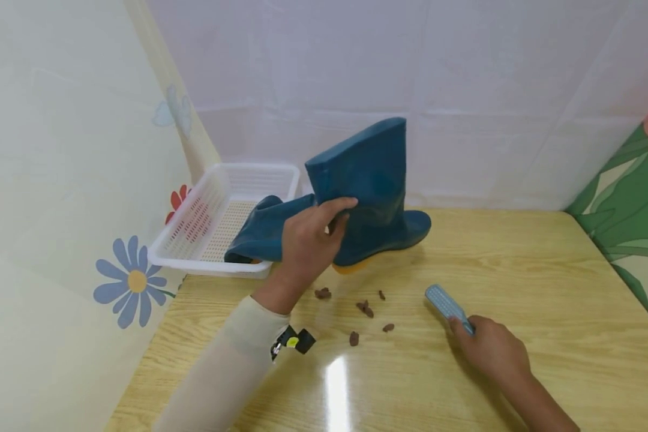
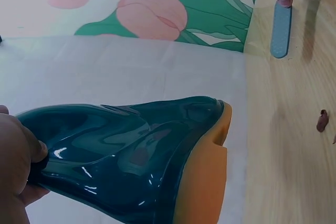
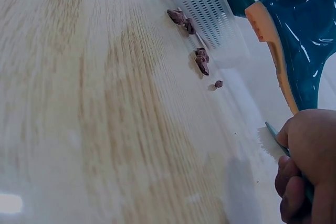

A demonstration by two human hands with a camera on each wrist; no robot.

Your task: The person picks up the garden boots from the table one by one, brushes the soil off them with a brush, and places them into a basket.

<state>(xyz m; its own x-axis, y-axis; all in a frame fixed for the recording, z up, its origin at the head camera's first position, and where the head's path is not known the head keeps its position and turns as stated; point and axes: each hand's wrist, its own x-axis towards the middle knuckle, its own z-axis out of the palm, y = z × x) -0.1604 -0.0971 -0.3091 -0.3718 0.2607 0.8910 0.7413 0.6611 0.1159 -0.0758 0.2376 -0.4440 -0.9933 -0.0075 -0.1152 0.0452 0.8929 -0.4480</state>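
My left hand (image 1: 313,237) grips a dark teal rubber boot (image 1: 375,192) by the shaft, thumb and fingers pinching its wall. The boot is held up over the back of the table with its toe to the right; its orange sole (image 2: 202,182) shows in the left wrist view. In my right hand (image 1: 494,348) is a blue-backed brush (image 1: 445,305), held by the handle over the table's right half. White bristles (image 3: 270,142) show on it in the right wrist view, apart from the boot.
A second teal boot (image 1: 272,225) lies in a white perforated plastic basket (image 1: 159,259) at the back left. Several small brown clumps (image 1: 365,309) are scattered on the wooden table (image 1: 545,270) between my hands. A white sheet (image 1: 464,120) hangs behind the table.
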